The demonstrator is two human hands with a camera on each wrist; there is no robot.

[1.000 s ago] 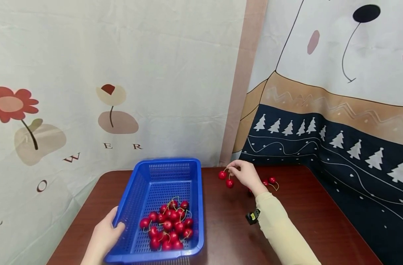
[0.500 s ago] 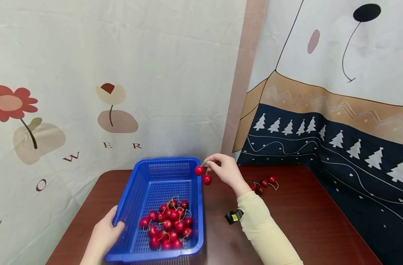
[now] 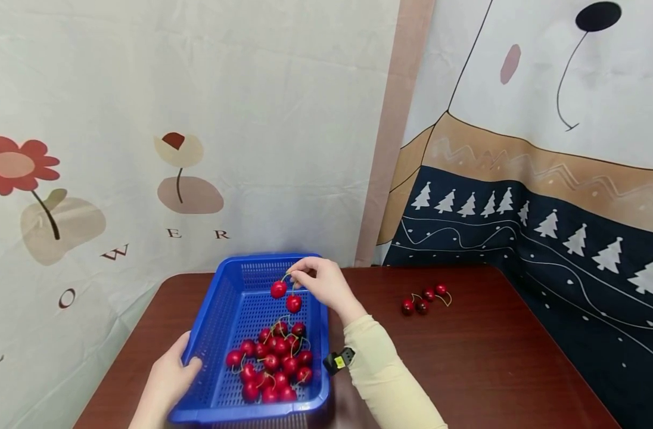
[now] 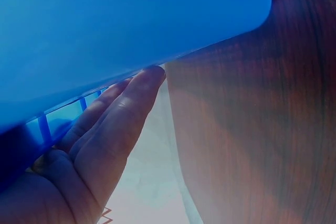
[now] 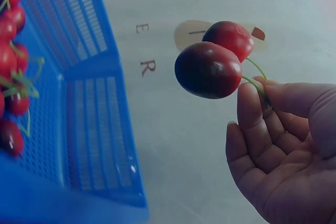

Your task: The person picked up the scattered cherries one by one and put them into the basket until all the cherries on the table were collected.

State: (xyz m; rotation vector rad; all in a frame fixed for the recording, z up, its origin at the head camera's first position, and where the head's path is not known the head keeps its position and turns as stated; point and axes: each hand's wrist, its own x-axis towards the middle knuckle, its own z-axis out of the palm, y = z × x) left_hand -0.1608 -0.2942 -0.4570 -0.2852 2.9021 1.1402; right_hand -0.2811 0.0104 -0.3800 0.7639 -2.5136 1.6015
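Observation:
My right hand (image 3: 322, 285) pinches the thin green stems of a pair of red cherries (image 5: 209, 70) between thumb and fingertips. Both fruits hang over the far half of a blue plastic basket (image 3: 323, 333). Inside, a heap of red cherries (image 3: 280, 347) with stems lies towards the near end. At the basket's left side, my left hand (image 3: 168, 376) grips the rim, thumb over the edge. From the left wrist view, the fingers (image 4: 113, 135) lie along the basket's outer wall.
Two more pairs of cherries (image 3: 422, 306) lie on the brown wooden table (image 3: 466, 357) to the right. Behind the table hangs a printed cloth (image 3: 283, 131), close to its back edge. A small dark camera (image 3: 337, 361) sits on the right wrist.
The right hand has moved left with the cherry pair, from above the table to over the basket, uncovering the cherries on the table. My left hand has stayed at the rim.

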